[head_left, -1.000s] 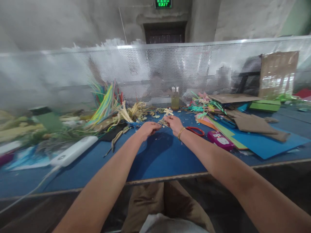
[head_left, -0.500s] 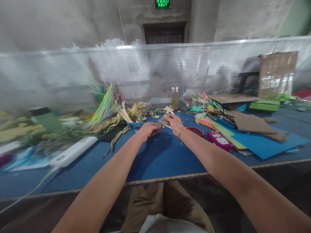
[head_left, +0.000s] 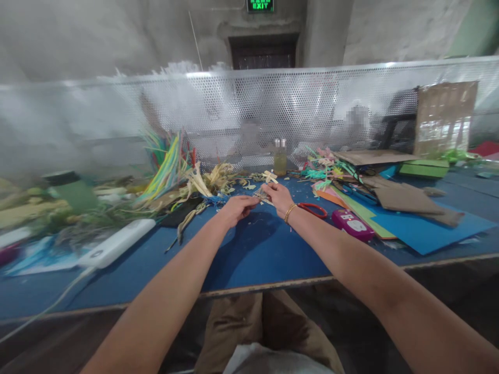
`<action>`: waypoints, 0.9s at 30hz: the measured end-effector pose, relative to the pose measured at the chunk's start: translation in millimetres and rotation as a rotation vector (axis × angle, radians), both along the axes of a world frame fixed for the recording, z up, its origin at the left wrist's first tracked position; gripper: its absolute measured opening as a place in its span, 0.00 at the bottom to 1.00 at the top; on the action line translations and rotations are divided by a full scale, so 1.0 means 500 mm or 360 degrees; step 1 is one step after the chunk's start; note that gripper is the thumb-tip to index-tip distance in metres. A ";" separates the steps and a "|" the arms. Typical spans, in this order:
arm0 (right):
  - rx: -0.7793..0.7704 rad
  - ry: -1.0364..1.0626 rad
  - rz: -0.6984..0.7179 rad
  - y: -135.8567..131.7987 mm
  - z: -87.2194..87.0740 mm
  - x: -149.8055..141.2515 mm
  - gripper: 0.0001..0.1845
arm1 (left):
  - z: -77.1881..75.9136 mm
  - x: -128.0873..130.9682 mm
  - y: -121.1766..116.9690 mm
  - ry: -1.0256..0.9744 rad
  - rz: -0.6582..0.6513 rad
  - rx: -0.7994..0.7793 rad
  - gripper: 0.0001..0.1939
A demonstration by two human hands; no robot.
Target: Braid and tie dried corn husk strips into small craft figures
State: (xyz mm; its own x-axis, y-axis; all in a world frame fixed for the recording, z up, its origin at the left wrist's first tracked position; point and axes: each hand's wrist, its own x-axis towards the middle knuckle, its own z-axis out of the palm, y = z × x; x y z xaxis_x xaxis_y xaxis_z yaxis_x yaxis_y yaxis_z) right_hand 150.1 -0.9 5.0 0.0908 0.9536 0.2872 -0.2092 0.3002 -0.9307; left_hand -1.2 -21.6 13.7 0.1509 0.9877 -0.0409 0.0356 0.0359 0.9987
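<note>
My left hand [head_left: 238, 209] and my right hand [head_left: 278, 197] are close together above the blue table. A small bundle of thin, straw-like strands [head_left: 262, 196] spans the gap between them. The fingers of my right hand are closed on it, and a pale crossed piece [head_left: 270, 177] shows just beyond them. My left hand's fingers are pinched at the near side of the strands; what exactly sits in the pinch is too small to make out. Red-handled scissors [head_left: 313, 210] lie just right of my right wrist, the blades hidden.
Dried husks [head_left: 212, 179] and coloured strips [head_left: 167, 166] are piled on the left, near a white power strip [head_left: 119, 243]. To the right lie a purple case [head_left: 353, 225], blue paper [head_left: 424, 228] and cardboard [head_left: 409, 197]. Behind stand a glass jar [head_left: 279, 158] and a perforated metal screen [head_left: 218, 114].
Both hands have barely moved. My left fingers are slightly nearer the strands, and my right fingers have shifted a little to the left.
</note>
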 end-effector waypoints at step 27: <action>0.0193 0.0095 0.0051 -0.031 0.007 -0.051 0.16 | 0.026 0.029 0.012 -0.0393 0.0680 -0.0114 0.12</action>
State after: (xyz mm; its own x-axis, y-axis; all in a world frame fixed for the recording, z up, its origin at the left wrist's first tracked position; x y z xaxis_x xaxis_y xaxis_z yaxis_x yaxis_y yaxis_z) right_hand 124.6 -16.3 8.3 0.0814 0.9148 0.3956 -0.2741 0.4022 -0.8736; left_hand 13.2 -15.6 26.9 -0.2530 0.9594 -0.1247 -0.2345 0.0642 0.9700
